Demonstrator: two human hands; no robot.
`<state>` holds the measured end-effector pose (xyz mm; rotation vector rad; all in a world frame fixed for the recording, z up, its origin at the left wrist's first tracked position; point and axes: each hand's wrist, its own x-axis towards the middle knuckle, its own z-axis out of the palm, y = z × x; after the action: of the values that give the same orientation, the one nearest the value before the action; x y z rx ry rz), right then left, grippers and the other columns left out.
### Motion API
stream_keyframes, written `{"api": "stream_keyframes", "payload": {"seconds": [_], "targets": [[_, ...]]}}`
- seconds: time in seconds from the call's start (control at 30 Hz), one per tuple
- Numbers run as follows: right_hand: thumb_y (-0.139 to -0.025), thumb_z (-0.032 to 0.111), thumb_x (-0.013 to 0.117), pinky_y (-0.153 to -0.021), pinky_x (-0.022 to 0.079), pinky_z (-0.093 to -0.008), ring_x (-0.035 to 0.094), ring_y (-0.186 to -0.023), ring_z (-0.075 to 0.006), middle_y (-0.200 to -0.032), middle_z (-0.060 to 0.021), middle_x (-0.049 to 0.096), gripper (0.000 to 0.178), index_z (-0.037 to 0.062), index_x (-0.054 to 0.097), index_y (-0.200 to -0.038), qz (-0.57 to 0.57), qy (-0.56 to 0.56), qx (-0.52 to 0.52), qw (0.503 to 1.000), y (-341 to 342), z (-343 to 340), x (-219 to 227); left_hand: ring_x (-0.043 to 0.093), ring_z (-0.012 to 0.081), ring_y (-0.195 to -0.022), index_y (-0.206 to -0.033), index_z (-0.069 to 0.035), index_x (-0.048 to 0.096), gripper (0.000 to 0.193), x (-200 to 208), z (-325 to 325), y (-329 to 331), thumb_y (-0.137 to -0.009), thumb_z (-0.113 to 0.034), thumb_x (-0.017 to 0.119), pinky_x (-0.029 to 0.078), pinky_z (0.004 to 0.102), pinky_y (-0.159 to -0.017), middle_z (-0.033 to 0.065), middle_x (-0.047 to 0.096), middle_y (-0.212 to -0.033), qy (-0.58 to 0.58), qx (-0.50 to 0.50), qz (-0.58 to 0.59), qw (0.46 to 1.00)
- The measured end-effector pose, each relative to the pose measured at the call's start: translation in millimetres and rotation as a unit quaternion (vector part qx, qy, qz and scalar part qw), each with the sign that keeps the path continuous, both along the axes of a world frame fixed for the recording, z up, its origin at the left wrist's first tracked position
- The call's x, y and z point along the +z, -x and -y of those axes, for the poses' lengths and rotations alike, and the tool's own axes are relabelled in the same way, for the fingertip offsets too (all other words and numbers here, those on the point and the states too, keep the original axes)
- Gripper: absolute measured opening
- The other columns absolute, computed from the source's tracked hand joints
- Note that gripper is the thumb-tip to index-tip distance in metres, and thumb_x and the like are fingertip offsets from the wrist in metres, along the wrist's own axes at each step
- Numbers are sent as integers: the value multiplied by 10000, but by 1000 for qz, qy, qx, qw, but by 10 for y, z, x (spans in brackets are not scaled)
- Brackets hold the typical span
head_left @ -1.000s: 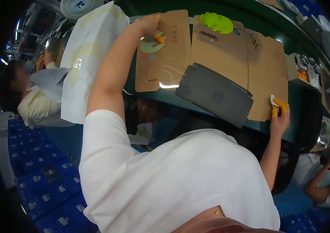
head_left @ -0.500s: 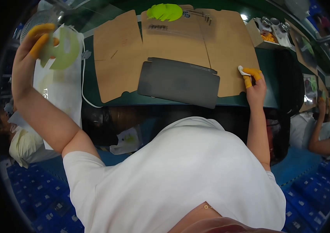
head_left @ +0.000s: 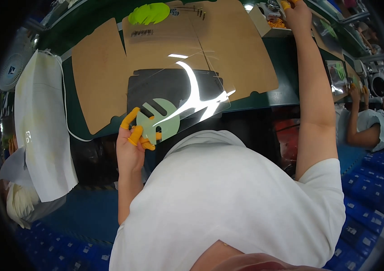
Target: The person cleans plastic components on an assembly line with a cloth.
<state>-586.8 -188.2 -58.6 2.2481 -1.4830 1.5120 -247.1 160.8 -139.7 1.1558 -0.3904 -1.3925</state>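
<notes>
My left hand (head_left: 133, 140), yellow cots on its fingers, pinches a clear plastic sheet (head_left: 196, 101) by its left end. A pale green leaf shape (head_left: 168, 118) with slots shows on that end, and bright glare streaks cross the rest. The sheet is tilted over the front of a dark grey flat panel (head_left: 144, 88) lying on the brown cardboard (head_left: 241, 54). My right arm stretches to the far right, where my right hand (head_left: 298, 16), also in yellow cots, is beside a small open box (head_left: 259, 22). Its fingertips are cut off by the picture's upper edge.
Bright green leaf-shaped pieces (head_left: 149, 13) lie on the cardboard's far part. The box holds small orange-yellow items and metal-topped containers. A long white sheet (head_left: 43, 126) hangs at the left, beside a white cable and a fan (head_left: 12, 70). Another person (head_left: 365, 122) works at the right.
My left hand has come from the far left to the front middle with the leaf-marked sheet. My right hand has left the cardboard, where it held a small white wad, and reached to the box.
</notes>
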Motion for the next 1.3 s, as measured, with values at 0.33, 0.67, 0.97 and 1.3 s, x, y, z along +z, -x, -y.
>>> {"api": "stream_keyframes", "payload": {"seconds": [0.33,0.67,0.97,1.3], "targets": [[-781,172,549,-699,479,-467,564,-738,-385,-791,-251,609,269,-71,644,-849,-252,-13,20,968,-36,55,-20,546,98,-754,-1374,-84,274,548,-109,-141,180,-880,-41,506,474,214,-621,60,559,-923,-50,14,61,997],[-781,25,628,-716,467,-261,584,-813,-173,-902,-63,597,203,44,621,-982,-75,-207,292,931,-1272,-1634,-598,543,81,-603,-1315,-74,382,499,-218,-97,141,-855,-57,574,427,183,-522,30,585,-789,-46,40,164,985],[-750,66,600,-687,485,-342,565,-772,-246,-907,-83,546,178,74,655,-918,-249,-149,246,925,-1537,-1859,-969,488,47,-605,-1363,-97,302,592,-232,-68,147,-843,-10,573,429,173,-520,4,523,-743,-52,50,170,983],[-708,39,620,-700,485,-319,564,-796,-231,-921,-53,551,247,104,660,-943,-279,-140,439,843,-2120,-2304,-851,503,47,-626,-1370,-95,281,596,-248,-52,148,-851,-8,561,439,176,-544,10,535,-749,-53,52,156,985]]}}
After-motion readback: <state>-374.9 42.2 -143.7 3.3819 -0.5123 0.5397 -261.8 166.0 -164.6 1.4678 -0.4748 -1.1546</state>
